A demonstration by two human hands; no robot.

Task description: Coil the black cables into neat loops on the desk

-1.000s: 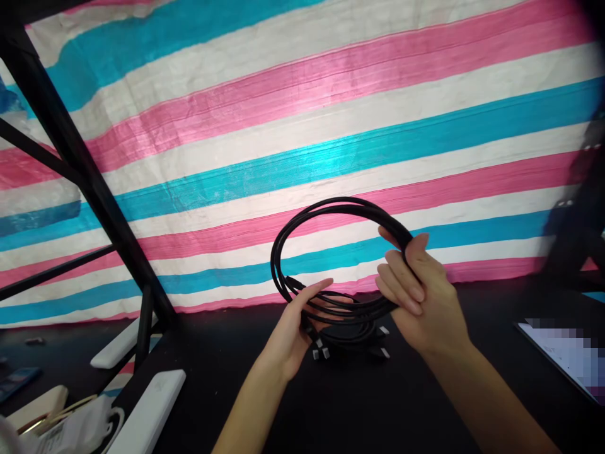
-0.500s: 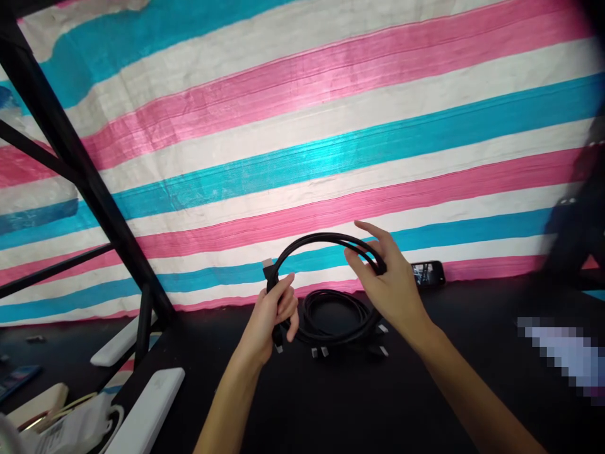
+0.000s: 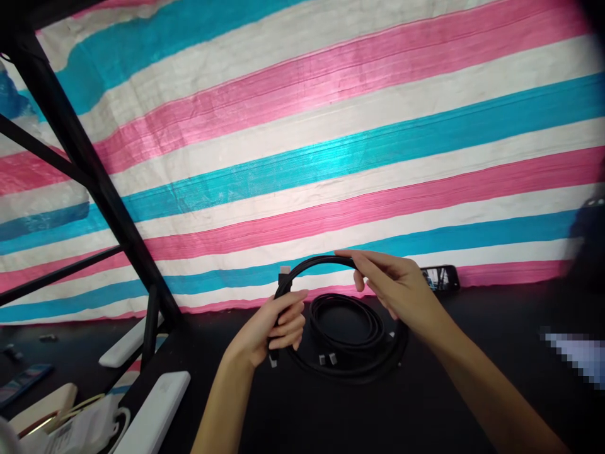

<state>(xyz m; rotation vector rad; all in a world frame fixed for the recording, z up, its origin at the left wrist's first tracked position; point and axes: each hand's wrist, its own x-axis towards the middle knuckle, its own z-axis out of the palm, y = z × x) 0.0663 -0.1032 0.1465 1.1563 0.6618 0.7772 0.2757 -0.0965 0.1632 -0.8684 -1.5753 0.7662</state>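
A coil of black cable (image 3: 316,262) with metal-tipped plugs stands tilted as a loop between my hands. My left hand (image 3: 274,328) wraps round its left side, one plug sticking up above the thumb and another below the fist. At the top of the loop, my right hand (image 3: 394,284) has its thumb and fingers closed on the cable; the loop's right side passes behind or below this hand. A second coiled black cable (image 3: 373,328) lies on the black table behind the held loop. Small metal plugs (image 3: 327,359) show inside the held loop; I cannot tell which cable they belong to.
A phone (image 3: 440,278) lies behind my right hand, by the striped sheet (image 3: 331,157). On the left stand a black metal frame (image 3: 106,195), two white bars (image 3: 154,410) and a white adapter with cords (image 3: 85,422). A blurred-out patch (image 3: 579,356) is at right.
My right hand has slid up and left along the loop, its fingers now closed over the cable's top. The held loop sits lower and looks rounder. The view has shifted slightly.
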